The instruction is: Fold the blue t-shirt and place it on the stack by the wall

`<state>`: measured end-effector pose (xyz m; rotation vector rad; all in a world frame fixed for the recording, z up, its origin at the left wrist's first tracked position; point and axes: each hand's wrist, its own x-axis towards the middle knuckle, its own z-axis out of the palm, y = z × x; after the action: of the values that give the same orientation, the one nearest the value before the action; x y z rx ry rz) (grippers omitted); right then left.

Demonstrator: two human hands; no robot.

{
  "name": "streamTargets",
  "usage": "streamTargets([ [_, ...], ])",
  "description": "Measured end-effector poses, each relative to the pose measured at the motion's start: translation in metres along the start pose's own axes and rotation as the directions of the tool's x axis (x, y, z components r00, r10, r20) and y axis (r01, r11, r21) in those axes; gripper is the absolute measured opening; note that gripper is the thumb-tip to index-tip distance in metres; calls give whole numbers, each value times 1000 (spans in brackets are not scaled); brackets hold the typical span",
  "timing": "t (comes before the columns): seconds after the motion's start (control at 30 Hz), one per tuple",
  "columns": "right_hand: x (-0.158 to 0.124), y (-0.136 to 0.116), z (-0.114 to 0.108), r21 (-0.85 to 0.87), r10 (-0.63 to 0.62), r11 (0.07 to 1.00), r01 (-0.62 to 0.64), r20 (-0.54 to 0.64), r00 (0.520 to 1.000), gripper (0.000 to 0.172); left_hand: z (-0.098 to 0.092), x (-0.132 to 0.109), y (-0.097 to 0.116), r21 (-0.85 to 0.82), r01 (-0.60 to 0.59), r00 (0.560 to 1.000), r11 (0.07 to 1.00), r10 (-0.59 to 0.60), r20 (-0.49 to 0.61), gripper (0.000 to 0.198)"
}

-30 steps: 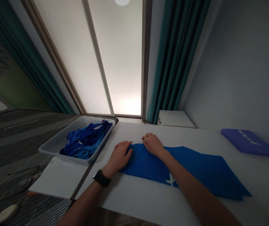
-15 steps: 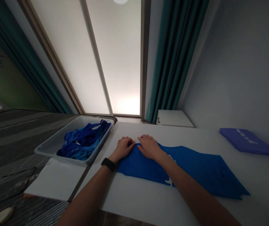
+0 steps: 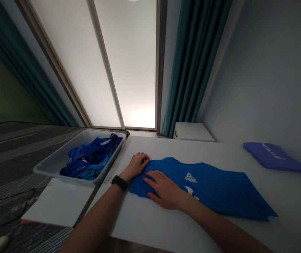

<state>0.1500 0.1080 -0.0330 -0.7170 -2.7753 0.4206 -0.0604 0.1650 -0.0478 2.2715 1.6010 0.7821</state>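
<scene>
A blue shirt [image 3: 219, 186] with a white PEAK print lies folded lengthwise across the white table [image 3: 145, 219]. At its far left corner my left hand [image 3: 137, 164] has its fingers curled and closed on the fabric edge; a dark watch is on that wrist. My right hand [image 3: 165, 189] rests palm down on the left part of the shirt, fingers spread and open. Part of the white print is hidden under my right forearm.
Left of the table stands a translucent plastic bin [image 3: 47, 168] with crumpled blue clothes [image 3: 92, 154] in it. A folded purple garment [image 3: 274, 156] lies at the table's right, near the wall. A white cabinet [image 3: 192, 130] stands beyond the far edge.
My right hand has slid from the shirt's far edge toward me, across the fabric, uncovering the PEAK print. My left hand stays at the corner.
</scene>
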Motion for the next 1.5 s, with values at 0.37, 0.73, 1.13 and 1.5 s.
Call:
streamTargets([
  [0.37, 0, 0, 0, 49, -31, 998, 27, 73, 997, 60, -12, -1, -22, 184, 42, 999, 982, -38, -27, 16],
  [0.73, -5, 22, -14, -35, 113, 992, -124, -223, 968, 39, -21, -18, 16, 72, -67, 988, 995, 76, -137, 33],
  [1.13, -10, 49, 3, -169, 355, 917, -361, -66, 933, 62, 33, -54, 47, 411, -135, 989, 902, 94, 118, 64],
  [1.5, -15, 52, -11, -172, 356, 914, -366, -91, 930, 62, 18, -45, 46, 452, -85, 995, 888, 51, 86, 61],
])
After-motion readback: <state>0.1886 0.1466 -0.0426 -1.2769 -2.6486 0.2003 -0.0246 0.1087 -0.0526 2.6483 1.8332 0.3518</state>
